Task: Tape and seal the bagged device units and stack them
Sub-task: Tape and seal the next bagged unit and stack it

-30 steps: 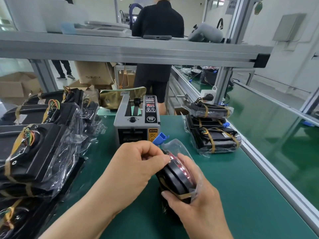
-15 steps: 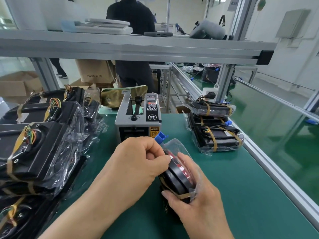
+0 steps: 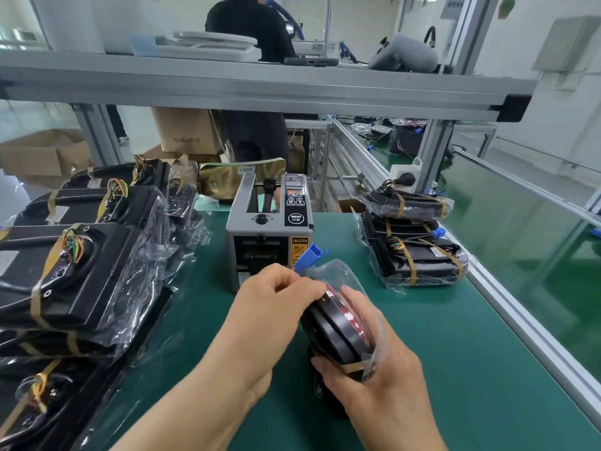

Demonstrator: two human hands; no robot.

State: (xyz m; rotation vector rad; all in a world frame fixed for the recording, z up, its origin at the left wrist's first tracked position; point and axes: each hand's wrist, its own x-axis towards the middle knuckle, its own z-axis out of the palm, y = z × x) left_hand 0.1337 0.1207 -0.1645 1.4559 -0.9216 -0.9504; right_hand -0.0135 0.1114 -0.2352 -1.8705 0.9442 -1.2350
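Position: black round bagged device unit (image 3: 338,327), lower centre of frame, over green bench mat (image 3: 455,353). Grip: left hand (image 3: 276,307) apparently pinches the clear bag top; right hand (image 3: 383,385) curls around its underside.

Factory packing line: green-matted workbench (image 3: 455,336), aluminium framing (image 3: 260,83), tape dispenser (image 3: 270,229), cardboard cartons (image 3: 188,131).

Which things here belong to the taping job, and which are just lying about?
In the job: the bagged unit, gripped by the left hand and right hand; the tape dispenser; the taped stack on the right; the bagged pile on the left.
Lying about: the cardboard boxes; the gold bag behind the dispenser; the grey headset on the shelf.
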